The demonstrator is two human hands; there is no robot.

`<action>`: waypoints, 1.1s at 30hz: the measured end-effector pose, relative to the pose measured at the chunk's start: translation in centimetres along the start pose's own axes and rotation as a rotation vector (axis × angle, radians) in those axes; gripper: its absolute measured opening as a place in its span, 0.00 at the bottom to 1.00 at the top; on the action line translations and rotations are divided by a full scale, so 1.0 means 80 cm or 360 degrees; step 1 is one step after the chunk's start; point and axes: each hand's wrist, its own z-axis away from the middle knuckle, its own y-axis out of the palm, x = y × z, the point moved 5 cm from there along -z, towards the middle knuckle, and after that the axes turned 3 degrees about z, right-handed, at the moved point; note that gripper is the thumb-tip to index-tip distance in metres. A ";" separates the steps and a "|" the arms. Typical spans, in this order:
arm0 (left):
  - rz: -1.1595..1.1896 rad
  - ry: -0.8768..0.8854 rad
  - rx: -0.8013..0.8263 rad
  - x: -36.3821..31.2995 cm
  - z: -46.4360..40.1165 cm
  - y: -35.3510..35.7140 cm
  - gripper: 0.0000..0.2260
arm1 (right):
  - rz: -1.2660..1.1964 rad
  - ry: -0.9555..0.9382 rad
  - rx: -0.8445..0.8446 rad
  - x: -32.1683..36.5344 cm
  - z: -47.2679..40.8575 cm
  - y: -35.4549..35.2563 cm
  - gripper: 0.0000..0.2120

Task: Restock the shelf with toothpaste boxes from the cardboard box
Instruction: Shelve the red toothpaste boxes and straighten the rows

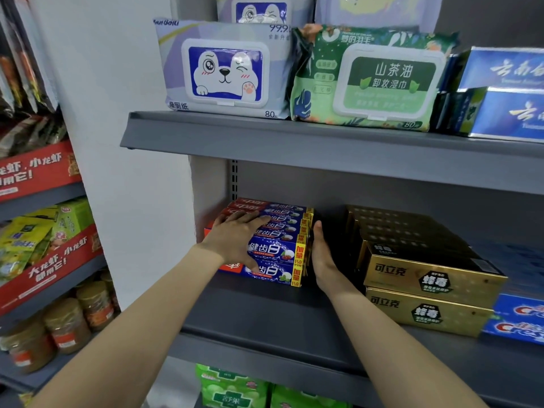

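The toothpaste boxes — red and blue, stacked in rows — sit at the left end of the grey middle shelf, well back from its front lip. The left hand lies flat on top of the stack, fingers straight and spread toward the back rows. The right hand stands on edge against the stack's right end, fingers straight and together, touching the yellow-tagged box ends. Neither hand is curled round anything. Right of the stack, across a dark gap, are gold boxes, and beyond them blue boxes. Above the stack — on the upper shelf — stand wipe packs. The cardboard box is out of view.
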 end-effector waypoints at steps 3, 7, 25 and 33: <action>0.0003 -0.0002 0.0008 -0.001 0.002 -0.001 0.49 | 0.0031 0.0040 -0.0003 -0.001 -0.001 0.002 0.30; 0.0001 -0.0021 0.0002 0.006 0.005 -0.002 0.48 | 0.0064 0.0078 -0.0009 0.004 0.000 0.013 0.31; -0.0027 -0.0034 -0.0023 0.011 0.009 -0.005 0.48 | 0.0202 0.0104 0.0037 0.012 0.000 0.016 0.32; 0.0238 -0.0039 0.0001 0.008 0.014 -0.012 0.42 | 0.0175 -0.0095 -0.0032 0.013 0.024 0.012 0.35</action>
